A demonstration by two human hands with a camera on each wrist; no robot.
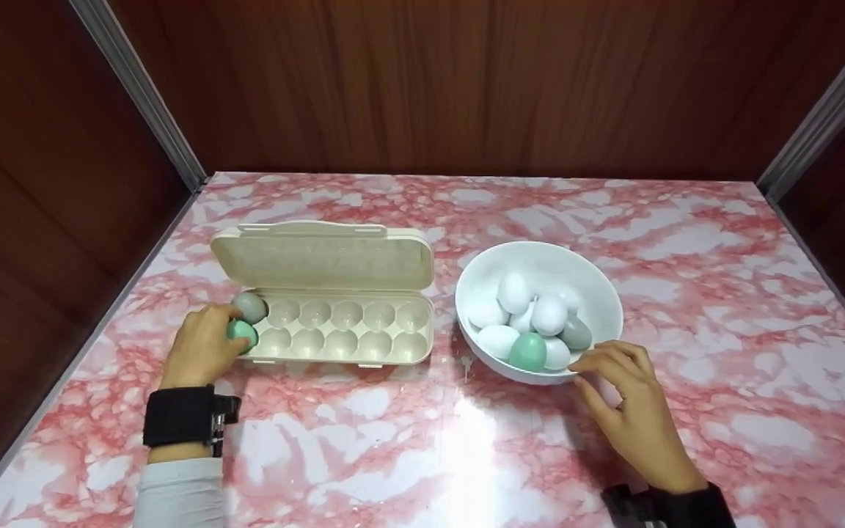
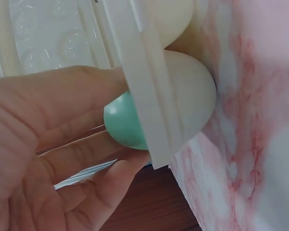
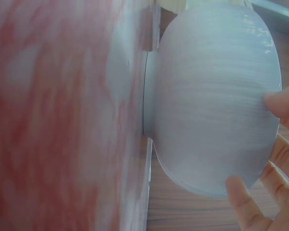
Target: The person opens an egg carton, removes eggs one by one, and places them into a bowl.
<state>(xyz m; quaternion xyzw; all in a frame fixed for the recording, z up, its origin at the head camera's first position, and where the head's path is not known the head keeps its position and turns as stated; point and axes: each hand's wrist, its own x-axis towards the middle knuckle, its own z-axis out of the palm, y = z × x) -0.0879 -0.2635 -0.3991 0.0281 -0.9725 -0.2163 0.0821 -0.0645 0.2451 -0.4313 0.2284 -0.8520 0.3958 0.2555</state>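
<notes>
In the head view my left hand point(image 1: 204, 345) is at the left end of an open cream egg carton point(image 1: 342, 361). Its thumb and fingers pinch a green egg point(image 2: 124, 120), whose lower part sits down in the front left cup. A grey-green egg point(image 1: 249, 307) lies in the cup behind it. My right hand point(image 1: 631, 411) holds the near right rim of a white bowl point(image 1: 540, 253), thumb against the outside wall. Inside the bowl are several white eggs point(image 1: 514, 293), one green egg point(image 1: 529, 352) and a grey-green egg point(image 1: 576, 334).
The carton's lid point(image 1: 327, 264) stands raised at the back. Carton and bowl rest side by side on a red and white marbled table point(image 1: 364, 469). Dark wood panels point(image 1: 466, 88) enclose the back and sides.
</notes>
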